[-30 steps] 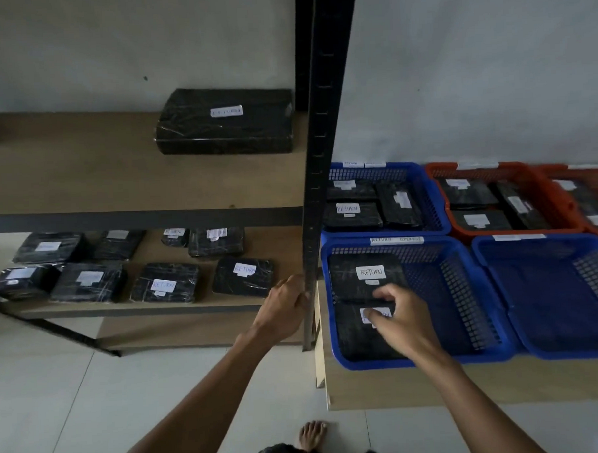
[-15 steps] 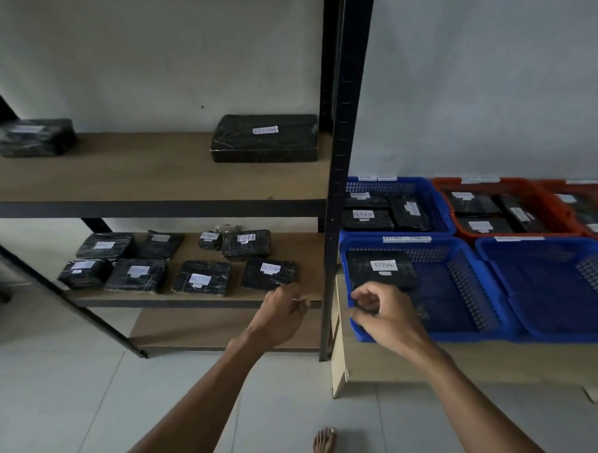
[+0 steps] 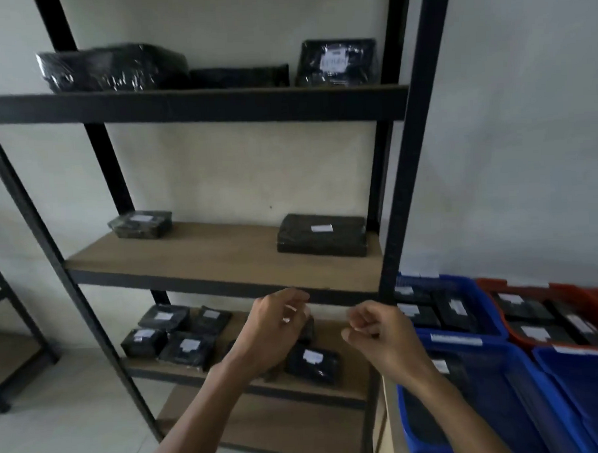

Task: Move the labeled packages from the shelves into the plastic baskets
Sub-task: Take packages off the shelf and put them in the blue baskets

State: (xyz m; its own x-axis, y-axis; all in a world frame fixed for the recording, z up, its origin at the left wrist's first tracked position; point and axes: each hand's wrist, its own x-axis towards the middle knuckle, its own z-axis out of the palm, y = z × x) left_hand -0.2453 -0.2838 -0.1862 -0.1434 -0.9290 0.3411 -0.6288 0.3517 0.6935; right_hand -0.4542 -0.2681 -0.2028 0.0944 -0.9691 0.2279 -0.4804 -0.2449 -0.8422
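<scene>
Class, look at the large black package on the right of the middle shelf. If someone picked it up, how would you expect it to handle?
The large package keeps flat faces and square edges, so it is probably stiff rather than floppy. Its glossy wrap looks smooth, so it may be slippery. It lies broad and low on the middle shelf, so it should slide rather than tip.

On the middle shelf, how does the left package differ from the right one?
The left package is smaller than the right package. The left one sits at the back, near the wall, while the right one lies nearer the front of the middle shelf. Both are wrapped in black plastic with a white label on top.
</scene>
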